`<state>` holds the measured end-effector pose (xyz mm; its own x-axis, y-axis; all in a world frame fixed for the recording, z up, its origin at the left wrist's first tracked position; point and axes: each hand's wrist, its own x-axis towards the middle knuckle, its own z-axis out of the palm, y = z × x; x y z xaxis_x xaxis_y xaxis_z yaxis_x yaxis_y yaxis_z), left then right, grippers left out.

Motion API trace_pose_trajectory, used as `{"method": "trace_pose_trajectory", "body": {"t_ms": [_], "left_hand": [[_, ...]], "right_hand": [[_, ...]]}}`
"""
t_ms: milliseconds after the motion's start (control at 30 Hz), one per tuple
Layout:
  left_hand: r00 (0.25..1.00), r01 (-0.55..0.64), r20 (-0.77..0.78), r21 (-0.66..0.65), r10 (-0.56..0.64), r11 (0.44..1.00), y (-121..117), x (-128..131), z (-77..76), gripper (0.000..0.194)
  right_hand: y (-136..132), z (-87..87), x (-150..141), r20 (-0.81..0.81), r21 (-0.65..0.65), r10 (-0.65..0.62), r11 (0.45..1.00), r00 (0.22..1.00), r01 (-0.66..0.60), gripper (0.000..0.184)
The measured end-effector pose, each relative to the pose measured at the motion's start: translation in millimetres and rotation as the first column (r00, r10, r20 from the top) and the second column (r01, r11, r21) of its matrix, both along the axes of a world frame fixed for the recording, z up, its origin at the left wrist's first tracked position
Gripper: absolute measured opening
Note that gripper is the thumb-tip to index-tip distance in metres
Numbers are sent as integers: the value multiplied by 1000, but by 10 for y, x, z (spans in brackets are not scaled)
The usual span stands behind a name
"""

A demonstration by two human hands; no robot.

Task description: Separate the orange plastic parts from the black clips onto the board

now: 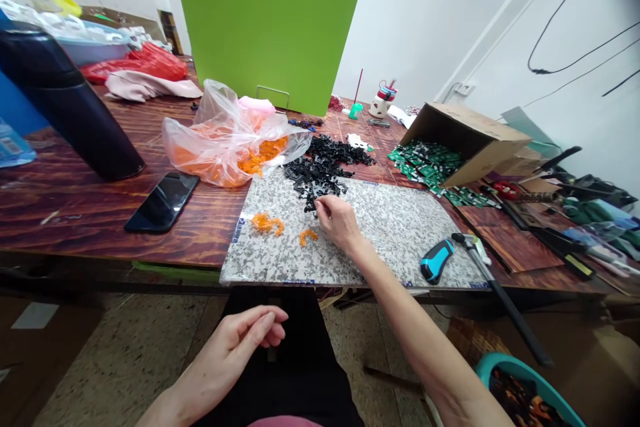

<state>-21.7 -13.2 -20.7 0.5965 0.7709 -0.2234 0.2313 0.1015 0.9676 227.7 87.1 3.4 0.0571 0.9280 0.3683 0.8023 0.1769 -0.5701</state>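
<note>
"Why does the right hand (337, 221) reach over the speckled board (390, 233)?"

"Probably for the black pieces (320, 163), heaped on and beyond the board's far edge; its fingertips are pinched together by the heap's near end; whether they grip a piece, I cannot tell."

"And the left hand (247, 340)?"

"Short of the board's near edge, fingers loosely curled; I cannot tell if anything is inside."

"The orange pieces (263, 223)?"

"Two small groups on the board's left part, perhaps kept there for easy reach; more fill the plastic bag (200, 147) past the board's far left corner."
</note>
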Motion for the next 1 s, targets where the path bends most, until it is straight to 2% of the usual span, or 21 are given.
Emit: {"method": "trace_pose_trajectory", "body": {"t_ms": [100, 167, 233, 300, 333, 367, 400, 433, 467, 533, 567, 667, 767, 833, 1000], "left_hand": [[993, -54, 107, -7, 55, 998, 102, 89, 87, 36], [980, -109, 166, 6, 106, 994, 167, 165, 127, 40], [962, -181, 209, -2, 178, 983, 210, 244, 142, 44], [928, -261, 261, -61, 267, 964, 228, 315, 135, 45], [903, -296, 293, -108, 315, 949, 229, 343, 127, 44], [872, -329, 327, -157, 363, 931, 226, 364, 118, 42], [841, -354, 357, -205, 407, 912, 222, 376, 110, 39], [813, -373, 377, -247, 443, 894, 219, 379, 105, 35], [795, -385, 383, -278, 470, 880, 216, 372, 103, 32], [789, -398, 367, -307, 493, 864, 214, 337, 105, 29], [793, -400, 351, -315, 497, 861, 214, 313, 108, 29], [808, -399, 305, -345, 504, 849, 214, 247, 117, 33], [809, -397, 284, -380, 514, 835, 209, 222, 126, 35], [806, -399, 286, -386, 519, 832, 206, 228, 136, 36], [796, -378, 316, -408, 517, 831, 204, 251, 173, 35]], "right_hand": [[-227, 63, -151, -176, -4, -39, 999, 984, 39, 34], [-430, 123, -303, -316, -46, -25, 999, 948, 10, 38], [-645, 178, -475, -540, -113, 2, 991, 842, -75, 36], [-826, 207, -630, -742, -163, 1, 970, 671, -180, 33], [-890, 208, -683, -794, -175, -6, 960, 607, -220, 33], [-931, 203, -708, -806, -182, -1, 952, 592, -246, 33], [-949, 192, -697, -787, -183, 21, 946, 616, -266, 32], [-946, 180, -644, -734, -177, 56, 946, 677, -270, 31], [-925, 169, -545, -628, -177, 81, 954, 774, -243, 30], [-849, 158, -224, -305, -167, 42, 981, 952, -97, 25], [-805, 157, -18, -117, -154, -42, 988, 992, 24, 23], [-704, 154, 611, 106, -134, -255, 954, 961, 267, 19], [-689, 116, 1004, 226, -169, -327, 914, 918, 368, 14], [-709, 76, 1086, 287, -194, -336, 897, 897, 398, 14], [-732, 37, 1047, 368, -208, -338, 878, 866, 431, 14]]}}
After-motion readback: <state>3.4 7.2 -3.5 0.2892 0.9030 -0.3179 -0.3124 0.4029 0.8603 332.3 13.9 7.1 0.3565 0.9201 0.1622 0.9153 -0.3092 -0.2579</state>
